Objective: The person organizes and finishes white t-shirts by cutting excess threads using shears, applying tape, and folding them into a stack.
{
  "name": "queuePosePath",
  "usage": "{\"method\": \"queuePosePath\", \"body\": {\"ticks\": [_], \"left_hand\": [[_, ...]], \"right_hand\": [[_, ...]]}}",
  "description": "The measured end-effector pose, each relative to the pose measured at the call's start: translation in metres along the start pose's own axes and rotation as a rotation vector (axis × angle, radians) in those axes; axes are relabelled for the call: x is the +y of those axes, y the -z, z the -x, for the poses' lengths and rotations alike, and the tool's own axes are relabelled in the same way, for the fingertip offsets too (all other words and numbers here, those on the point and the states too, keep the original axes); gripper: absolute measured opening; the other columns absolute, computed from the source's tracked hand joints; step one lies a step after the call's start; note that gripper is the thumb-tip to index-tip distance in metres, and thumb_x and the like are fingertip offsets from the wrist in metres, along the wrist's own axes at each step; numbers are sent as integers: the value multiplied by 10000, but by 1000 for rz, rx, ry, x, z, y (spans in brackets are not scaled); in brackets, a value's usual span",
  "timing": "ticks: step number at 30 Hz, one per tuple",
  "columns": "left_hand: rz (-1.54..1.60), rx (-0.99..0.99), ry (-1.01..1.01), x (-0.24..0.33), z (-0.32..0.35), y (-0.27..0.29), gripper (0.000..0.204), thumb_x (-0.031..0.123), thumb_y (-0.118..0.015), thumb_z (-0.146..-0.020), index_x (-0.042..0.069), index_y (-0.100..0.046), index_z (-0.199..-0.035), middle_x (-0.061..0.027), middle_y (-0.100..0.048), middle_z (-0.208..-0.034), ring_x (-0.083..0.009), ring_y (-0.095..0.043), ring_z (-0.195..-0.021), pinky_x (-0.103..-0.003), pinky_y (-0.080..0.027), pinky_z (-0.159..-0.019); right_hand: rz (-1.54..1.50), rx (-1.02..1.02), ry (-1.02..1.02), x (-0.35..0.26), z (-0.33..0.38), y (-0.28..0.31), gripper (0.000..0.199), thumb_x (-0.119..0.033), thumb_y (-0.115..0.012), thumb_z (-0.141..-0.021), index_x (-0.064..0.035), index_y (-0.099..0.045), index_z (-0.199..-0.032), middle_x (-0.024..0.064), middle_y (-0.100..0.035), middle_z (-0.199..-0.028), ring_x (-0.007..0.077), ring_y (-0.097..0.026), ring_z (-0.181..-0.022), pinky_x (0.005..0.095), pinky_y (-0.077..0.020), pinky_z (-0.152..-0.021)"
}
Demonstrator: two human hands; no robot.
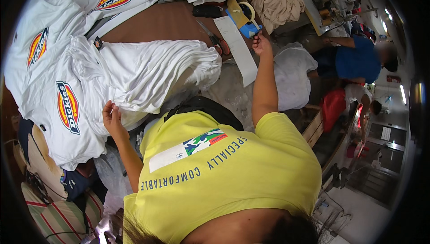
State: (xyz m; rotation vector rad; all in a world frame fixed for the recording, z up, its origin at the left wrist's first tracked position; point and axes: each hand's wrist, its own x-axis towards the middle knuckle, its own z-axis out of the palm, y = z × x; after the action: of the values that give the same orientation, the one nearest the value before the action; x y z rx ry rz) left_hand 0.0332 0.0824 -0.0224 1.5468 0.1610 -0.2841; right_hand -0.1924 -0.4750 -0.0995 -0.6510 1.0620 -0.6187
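Note:
My right hand [261, 43] reaches to the front end of a blue tape dispenser [249, 30], which holds a roll of pale tape [247, 11]. Its fingertips are pinched together at the dispenser's tip, but what lies between them is too small to make out. My left hand [113, 117] is beside white T-shirts [92, 96] with a colourful printed logo, its fingers bent and apart, nothing visible in them. A folded stack of white shirts [161, 71] lies between my hands on the brown table [152, 22].
Orange-handled scissors [219, 44], a long white paper strip [239, 53] and a black pouch [207, 10] lie near the dispenser. Beige cloth [275, 2] is heaped behind it. To the right are a white bag [293, 76] and a co-worker in a blue shirt [351, 60].

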Motion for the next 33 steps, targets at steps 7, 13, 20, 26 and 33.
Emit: {"method": "queuePosePath", "body": {"ticks": [7,13,20,26,33], "left_hand": [[54,-112,94,-20,-13,6,312,146,-555,-866,81,-482,-1163,9,-510,-1050,-60,-481,-894,-224,-399,-752],[52,-248,320,-11,-16,3,482,370,-494,-888,99,-386,-1271,-47,-473,-1226,-176,-488,-1056,-349,-420,-834],[302,-578,620,19,-43,-40,679,603,-426,-834,78,-417,-1266,-91,-497,-1231,-226,-491,-1106,-380,-413,-884],[879,-925,425,81,-109,-167,757,590,-417,-844,8,-308,-1315,-179,-414,-1306,-274,-463,-1124,-389,-357,-965],[-698,95,-1023,60,-157,-108,460,206,-687,-721,94,-543,-1144,-154,-493,-1190,-314,-428,-1133,-409,-330,-945]], "right_hand": [[209,23,-120,-18,-2,1,318,-368,-694,-757,-117,-529,-862,-16,-502,-682,112,-440,-564,226,-328,-500],[773,37,1116,26,89,-66,482,-156,-753,-679,-64,-478,-1064,42,-544,-844,190,-512,-728,313,-437,-669],[1609,-516,1267,112,183,-134,1020,-485,-752,-554,-139,-261,-1378,88,-247,-1428,308,-283,-1272,467,-225,-1029],[1159,-259,1021,105,123,-176,898,-335,-778,-619,-101,-294,-1338,137,-461,-1258,336,-484,-1091,410,-385,-911],[1364,9,1062,95,139,-183,695,-380,-645,-765,-61,-336,-1301,169,-568,-1105,373,-511,-1031,426,-416,-843]]}}
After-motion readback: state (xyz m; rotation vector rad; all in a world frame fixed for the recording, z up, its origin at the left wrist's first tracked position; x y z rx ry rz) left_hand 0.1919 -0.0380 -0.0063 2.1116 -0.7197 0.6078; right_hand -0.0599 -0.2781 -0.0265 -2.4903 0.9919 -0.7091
